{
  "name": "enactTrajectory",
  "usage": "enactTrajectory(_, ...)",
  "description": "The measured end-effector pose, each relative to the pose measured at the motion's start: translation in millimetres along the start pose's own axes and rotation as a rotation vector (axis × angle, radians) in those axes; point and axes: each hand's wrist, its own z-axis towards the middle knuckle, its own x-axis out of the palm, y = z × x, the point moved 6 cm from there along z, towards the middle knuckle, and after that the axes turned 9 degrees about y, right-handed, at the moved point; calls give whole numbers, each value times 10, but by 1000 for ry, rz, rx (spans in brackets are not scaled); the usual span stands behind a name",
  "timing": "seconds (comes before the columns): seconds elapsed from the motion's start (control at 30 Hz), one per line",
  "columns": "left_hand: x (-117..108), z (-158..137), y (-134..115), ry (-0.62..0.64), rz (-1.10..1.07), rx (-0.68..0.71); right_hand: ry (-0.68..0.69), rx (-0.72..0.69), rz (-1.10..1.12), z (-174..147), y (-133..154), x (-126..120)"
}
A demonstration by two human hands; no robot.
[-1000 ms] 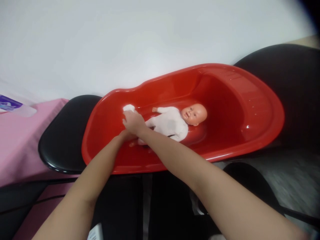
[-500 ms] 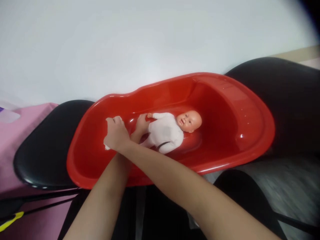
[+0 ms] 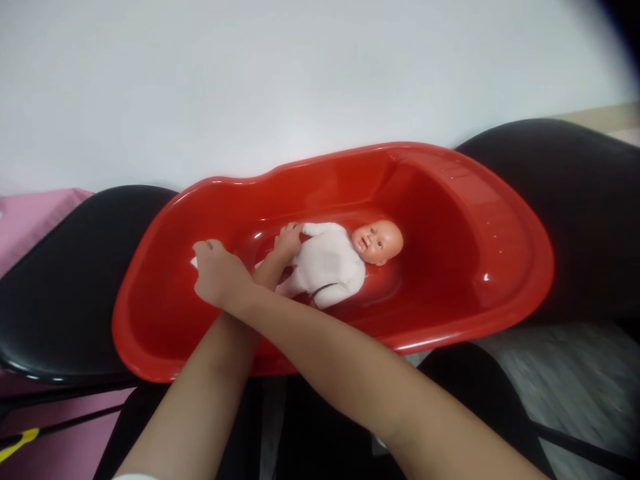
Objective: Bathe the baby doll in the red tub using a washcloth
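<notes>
A baby doll (image 3: pixel 325 263) with a bald head and a white cloth body lies on its back inside a red baby bathtub (image 3: pixel 510 233). My forearms cross over the near rim. At the doll's side, my left hand (image 3: pixel 287 245) is closed at its hand and sleeve end; the exact finger hold is partly hidden. Farther left, over the tub's foot end, my right hand (image 3: pixel 220 273) is a fist with a scrap of white cloth (image 3: pixel 195 263) poking out. The doll's legs are mostly behind my arms.
The tub rests across black chair seats, one on the left (image 3: pixel 65 280) and one on the right (image 3: pixel 575 220). A white wall (image 3: pixel 300 73) rises behind. Pink cloth (image 3: pixel 40 220) shows at far left, and grey floor (image 3: pixel 575 380) at lower right.
My right hand has shifted slightly left, and less of the white cloth shows. My left hand has moved up onto the doll's hand. The view has shifted slightly.
</notes>
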Motion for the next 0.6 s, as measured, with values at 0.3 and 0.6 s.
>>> enactTrajectory(0.3, 25, -18, -83, 6, 353, -21, 370, -181, -267, -9, 161, 255)
enactTrajectory(0.6, -46, -179, -287, -98, 514, -28, 401, -111, -278, -29, 123, 241)
